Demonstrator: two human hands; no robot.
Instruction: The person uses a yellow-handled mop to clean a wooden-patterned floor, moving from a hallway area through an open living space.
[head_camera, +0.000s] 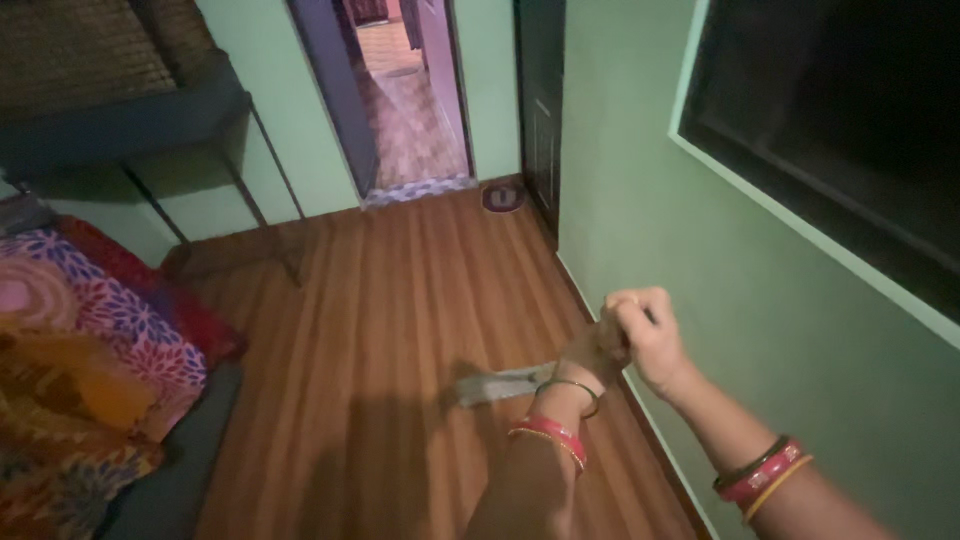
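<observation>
Hands meet near the green wall (640, 200): right hand (648, 335) fisted, left hand (595, 355) gripping a grey cloth (500, 383). It likely handles soft and light, bunching easily; best taken at one end.

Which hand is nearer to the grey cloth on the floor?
Left. The left hand is directly beside the grey cloth; the right hand is clenched behind it, nearer the green wall.

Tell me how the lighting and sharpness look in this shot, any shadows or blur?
Head view: dim room, brighter through the doorway; the person's shadow falls dark across the wooden floor; both hands, left hand and right hand, look soft with motion blur; the grey mop head is smeared.
</observation>
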